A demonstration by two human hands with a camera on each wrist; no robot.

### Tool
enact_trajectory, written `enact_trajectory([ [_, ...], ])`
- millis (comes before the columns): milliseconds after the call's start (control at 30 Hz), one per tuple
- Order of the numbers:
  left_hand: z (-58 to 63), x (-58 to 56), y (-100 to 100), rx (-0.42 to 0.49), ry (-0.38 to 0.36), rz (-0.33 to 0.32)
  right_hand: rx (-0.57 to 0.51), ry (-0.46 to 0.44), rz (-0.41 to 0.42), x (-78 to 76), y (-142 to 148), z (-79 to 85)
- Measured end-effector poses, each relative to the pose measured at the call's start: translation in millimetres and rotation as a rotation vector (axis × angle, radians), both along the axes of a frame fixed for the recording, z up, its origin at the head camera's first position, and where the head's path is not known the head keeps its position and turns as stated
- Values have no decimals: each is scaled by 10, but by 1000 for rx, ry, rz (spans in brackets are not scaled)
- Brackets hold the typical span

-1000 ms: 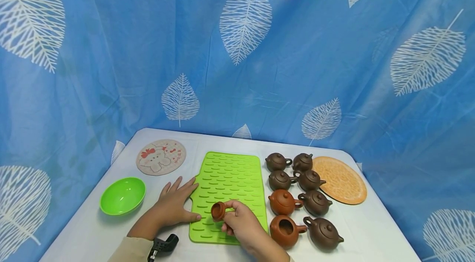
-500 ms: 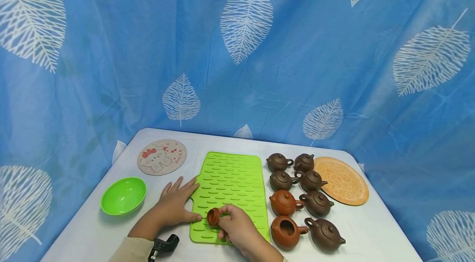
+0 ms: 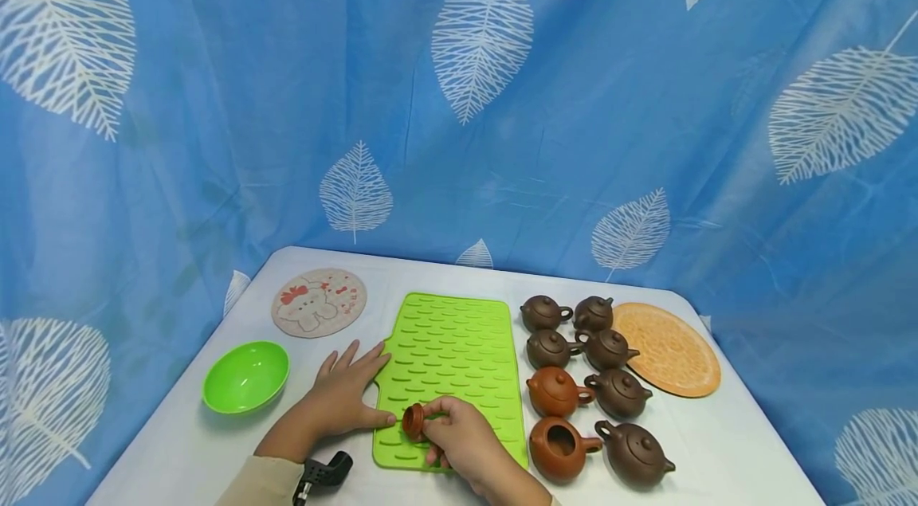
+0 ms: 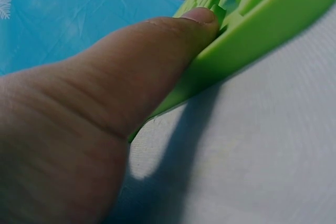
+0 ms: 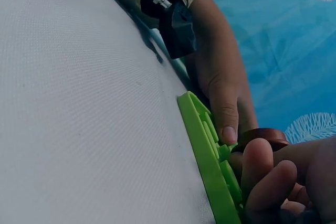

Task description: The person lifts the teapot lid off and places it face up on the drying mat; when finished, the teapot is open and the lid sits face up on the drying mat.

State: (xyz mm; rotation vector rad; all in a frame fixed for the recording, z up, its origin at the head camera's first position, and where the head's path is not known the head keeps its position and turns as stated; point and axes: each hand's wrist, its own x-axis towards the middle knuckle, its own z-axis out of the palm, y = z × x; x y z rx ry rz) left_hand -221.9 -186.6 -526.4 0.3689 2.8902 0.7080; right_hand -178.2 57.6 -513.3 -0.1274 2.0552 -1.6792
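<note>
My right hand pinches a small reddish-brown teapot lid low over the near left part of the green ridged mat. The lid is tipped on its side, its hollow underside facing left. In the right wrist view, curled fingers partly cover the lid. My left hand lies with spread fingers along the mat's left edge, and its thumb rests on the mat's rim. To the right of the mat, a reddish-brown teapot stands with its round top opening uncovered.
Beyond the uncovered pot stands a lidded reddish-brown teapot. Several dark brown lidded teapots are grouped there too, beside an orange round mat. A green bowl and a round rabbit-print mat are at left.
My right hand has carried the lid left and down, closer to the mat and to the left thumb, tilting it more sideways. My left hand stays in place; the head view shifts slightly.
</note>
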Motion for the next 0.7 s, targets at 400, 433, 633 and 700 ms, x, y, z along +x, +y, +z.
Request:
enact_trajectory([
  [400,-8,-12,-15,-6,-8,-1,-3,-28,-11,-11,-14,-32],
  [433,-11,-11,-13,-6,-9,0,-8,-35,-10,-14,-11,-33],
  [633,-6,-5,4,-3,-11,5,-39,-58,-8,-27,9,-41],
  [700,1,-1,6,-3,-13,6,-47,-54,-2,-27,11,-47],
])
